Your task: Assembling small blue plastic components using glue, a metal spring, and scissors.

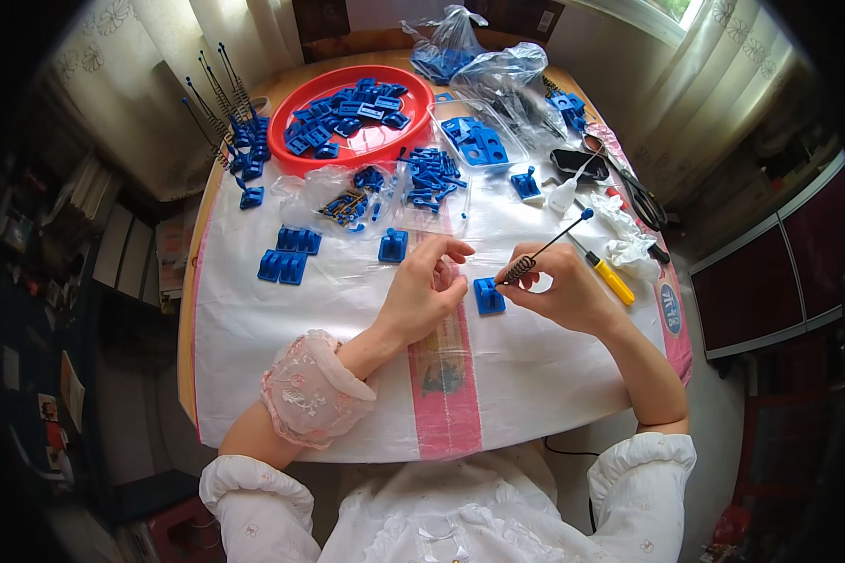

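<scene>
My right hand (573, 291) pinches the lower end of a dark spring rod (520, 270) tipped with a small blue ball. The rod slants up to the right, its bottom close against a square blue plastic base (487, 296) on the sheet; whether it sits in the base is hidden by my fingertips. Just left of that base, my left hand (429, 289) hovers with loosely bent fingers, thumb apart, holding nothing. Beyond its wrist stands another blue base piece (392, 246). Several blue pieces (289, 253) are grouped farther left.
A red round tray (282, 150) holds blue parts at the back. Near it are a clear box (494, 111), a bag of small blue pins (434, 180) and finished spring pieces (244, 150). At right lie a yellow-handled screwdriver (612, 280), scissors (640, 199) and crumpled white tissue (632, 251).
</scene>
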The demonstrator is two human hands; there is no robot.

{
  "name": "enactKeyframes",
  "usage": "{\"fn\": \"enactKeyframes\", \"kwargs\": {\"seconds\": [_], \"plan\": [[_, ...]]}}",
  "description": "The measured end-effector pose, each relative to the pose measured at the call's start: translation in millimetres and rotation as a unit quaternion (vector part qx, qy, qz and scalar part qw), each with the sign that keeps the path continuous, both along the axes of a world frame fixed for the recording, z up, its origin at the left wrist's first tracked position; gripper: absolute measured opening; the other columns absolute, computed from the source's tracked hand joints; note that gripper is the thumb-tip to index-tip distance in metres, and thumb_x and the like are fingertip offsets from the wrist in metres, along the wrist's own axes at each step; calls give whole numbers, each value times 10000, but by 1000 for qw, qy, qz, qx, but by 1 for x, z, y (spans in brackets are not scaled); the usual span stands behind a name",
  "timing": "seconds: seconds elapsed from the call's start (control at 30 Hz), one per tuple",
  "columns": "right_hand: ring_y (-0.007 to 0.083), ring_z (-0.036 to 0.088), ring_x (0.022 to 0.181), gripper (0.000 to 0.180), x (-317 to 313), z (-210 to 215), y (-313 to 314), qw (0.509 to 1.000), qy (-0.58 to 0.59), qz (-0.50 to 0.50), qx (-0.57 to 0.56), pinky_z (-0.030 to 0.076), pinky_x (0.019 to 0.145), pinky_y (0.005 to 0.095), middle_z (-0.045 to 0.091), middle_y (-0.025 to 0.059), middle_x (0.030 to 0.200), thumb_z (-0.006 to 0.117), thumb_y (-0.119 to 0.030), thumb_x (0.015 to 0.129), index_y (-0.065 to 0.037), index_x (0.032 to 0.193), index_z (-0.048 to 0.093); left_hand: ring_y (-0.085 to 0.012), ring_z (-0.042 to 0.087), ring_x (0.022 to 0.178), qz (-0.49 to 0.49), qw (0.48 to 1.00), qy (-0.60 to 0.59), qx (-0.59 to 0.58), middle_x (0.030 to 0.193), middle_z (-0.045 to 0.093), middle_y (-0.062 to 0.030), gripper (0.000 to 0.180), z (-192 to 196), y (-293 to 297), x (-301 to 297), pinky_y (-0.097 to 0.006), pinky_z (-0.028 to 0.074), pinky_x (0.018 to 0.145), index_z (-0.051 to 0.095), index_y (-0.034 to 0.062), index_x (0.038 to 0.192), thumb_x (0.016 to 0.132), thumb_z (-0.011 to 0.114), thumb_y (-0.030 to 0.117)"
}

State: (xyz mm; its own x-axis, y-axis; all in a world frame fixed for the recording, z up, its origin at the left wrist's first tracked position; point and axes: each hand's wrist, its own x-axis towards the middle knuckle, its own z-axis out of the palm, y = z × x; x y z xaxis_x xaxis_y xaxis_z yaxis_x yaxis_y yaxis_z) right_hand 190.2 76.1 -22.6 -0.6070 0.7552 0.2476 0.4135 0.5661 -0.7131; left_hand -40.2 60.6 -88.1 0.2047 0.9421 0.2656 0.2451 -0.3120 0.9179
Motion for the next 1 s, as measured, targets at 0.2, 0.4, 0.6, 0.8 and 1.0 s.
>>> {"fn": "enactKeyframes", "kwargs": {"seconds": [0.2, 0.4, 0.6, 0.8, 1.0], "plan": [[110, 581, 658, 117, 2, -4, 0, 1000, 3, 2, 8, 472, 603, 262, 679, 24, 780, 822, -16, 813, -38, 925, 792, -63, 516, 731, -4, 999, 37, 12, 1024, 628, -38, 276, -4, 3, -1, -227, 467, 675, 696, 36, 1130, 859, 677, -14], [116, 583, 665, 114, 2, -3, 3, 1000, 0, 7, 11, 474, 605, 272, 678, 29, 776, 818, -22, 817, -40, 926, 788, -154, 575, 729, -18, 997, 68, 15, 962, 606, -79, 237, 3, 1, -1, -301, 498, 706, 693, 25, 1082, 847, 678, 2], [130, 583, 657, 101, 1, -5, 4, 1000, -3, 10, 13, 467, 600, 291, 652, 34, 738, 818, -36, 822, -45, 916, 783, -95, 514, 660, 19, 997, 49, 59, 862, 574, -41, 81, -3, 2, 1, -261, 452, 628, 624, 19, 924, 885, 691, 41], [132, 572, 627, 101, 0, -4, 4, 1000, 2, 7, 13, 455, 591, 291, 647, 35, 722, 822, -38, 811, -53, 905, 790, -94, 355, 581, -17, 999, 6, -28, 600, 386, -10, 331, -6, 6, -8, -304, 356, 545, 443, 16, 685, 910, 683, 58], [111, 581, 639, 122, 1, -5, 4, 1000, -9, 8, 13, 446, 581, 269, 680, 26, 739, 818, -6, 796, -44, 909, 791, -152, 354, 540, -38, 999, 14, -13, 560, 386, -80, 321, -5, 5, -7, -360, 363, 535, 420, -1, 670, 875, 666, 19]]}}
